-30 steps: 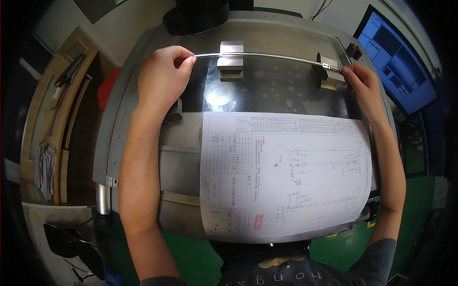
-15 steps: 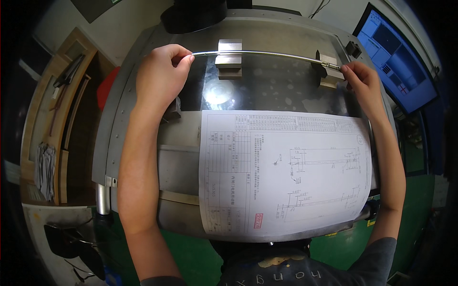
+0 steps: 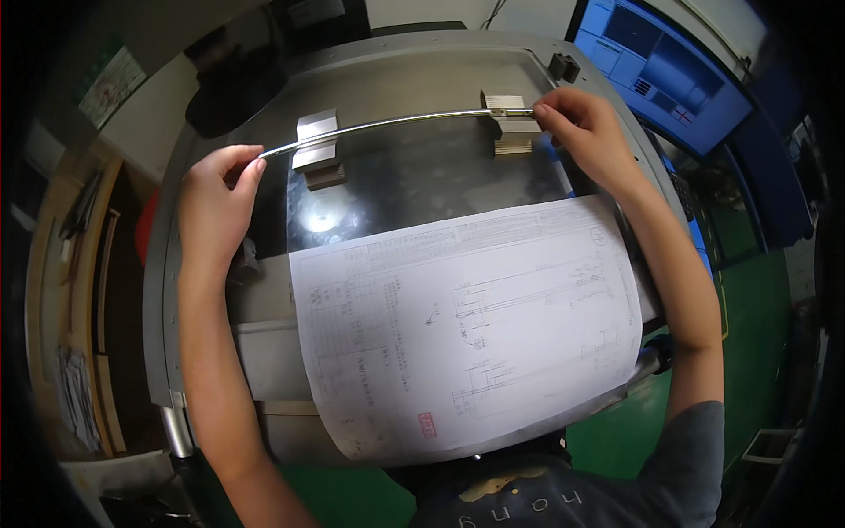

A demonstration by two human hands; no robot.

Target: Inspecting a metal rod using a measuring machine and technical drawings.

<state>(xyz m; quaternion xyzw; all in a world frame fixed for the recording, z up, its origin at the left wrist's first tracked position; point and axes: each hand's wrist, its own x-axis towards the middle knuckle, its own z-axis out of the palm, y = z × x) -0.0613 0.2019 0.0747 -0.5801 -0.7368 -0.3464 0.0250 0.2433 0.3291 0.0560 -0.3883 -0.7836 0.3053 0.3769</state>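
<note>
A long thin metal rod (image 3: 400, 121) lies across two metal V-blocks, a left block (image 3: 317, 141) and a right block (image 3: 515, 132), both standing on the glass plate. My left hand (image 3: 218, 189) pinches the rod's left end between thumb and fingertips, beyond the left block. At the other end my right hand (image 3: 585, 132) has its fingers closed on the rod's tip, just right of the right block. A short fitting or step shows on the rod over the right block.
A large drawing sheet (image 3: 528, 352) covers the near part of the machine table (image 3: 264, 352). A dark round machine head (image 3: 238, 92) hangs at the far left. A lit monitor (image 3: 669, 66) stands at the far right, and a wooden cabinet (image 3: 97, 290) on the left.
The whole view has swung, so the table, blocks and hands appear shifted left and tilted. Both hands still grip the rod's ends, and the rod stays on the blocks.
</note>
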